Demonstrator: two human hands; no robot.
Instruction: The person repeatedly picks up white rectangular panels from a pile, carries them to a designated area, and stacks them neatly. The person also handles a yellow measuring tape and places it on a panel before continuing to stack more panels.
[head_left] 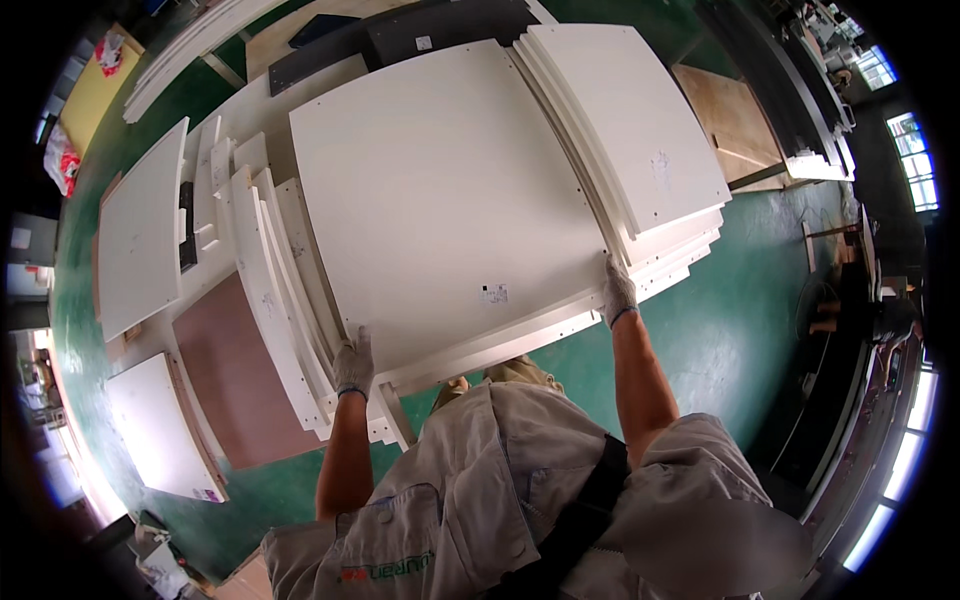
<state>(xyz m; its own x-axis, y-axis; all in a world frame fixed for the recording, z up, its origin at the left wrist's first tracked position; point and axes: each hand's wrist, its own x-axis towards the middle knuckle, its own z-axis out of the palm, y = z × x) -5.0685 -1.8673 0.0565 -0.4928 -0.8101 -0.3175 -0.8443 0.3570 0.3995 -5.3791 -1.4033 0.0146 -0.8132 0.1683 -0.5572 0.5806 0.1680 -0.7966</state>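
Both hands gloved, gripping one large white panel [440,190]. Left hand [354,362] curled on near-left corner. Right hand [618,290] clamped on near-right corner.

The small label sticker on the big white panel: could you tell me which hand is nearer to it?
Right. The right hand grips the big white panel at its edge, just beside the label sticker; the left hand holds the far corner.
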